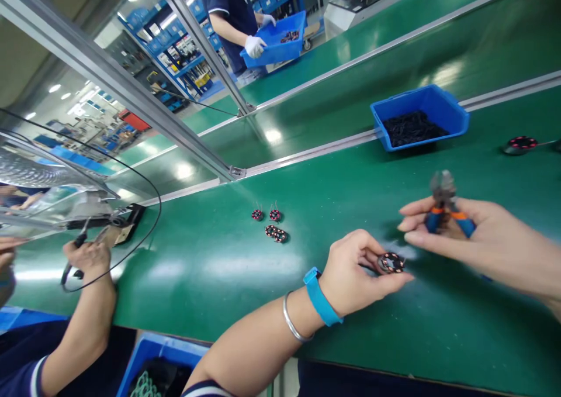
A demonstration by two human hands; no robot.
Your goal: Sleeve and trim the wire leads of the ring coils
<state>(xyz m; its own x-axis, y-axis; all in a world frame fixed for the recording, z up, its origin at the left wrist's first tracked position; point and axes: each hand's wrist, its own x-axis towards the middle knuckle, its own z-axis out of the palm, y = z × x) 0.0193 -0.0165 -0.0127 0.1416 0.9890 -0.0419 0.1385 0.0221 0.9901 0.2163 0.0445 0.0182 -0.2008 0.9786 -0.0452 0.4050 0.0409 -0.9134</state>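
My left hand (357, 271) pinches a small round black stator with copper-red windings (391, 262) just above the green bench. On that wrist sit a blue band and a silver bangle. My right hand (477, 239) is closed on small pliers with blue and orange handles (443, 204), whose grey jaws point up and away. The pliers hover a little above and to the right of the stator, apart from it.
Several more stators (272, 224) lie on the green mat (245, 268) to the left. A blue bin of black parts (418, 118) stands behind. Another stator (519, 145) rests far right. A co-worker's hand (87, 256) holds a cabled tool at left; a gloved person carries a blue tray (274, 40) in the background.
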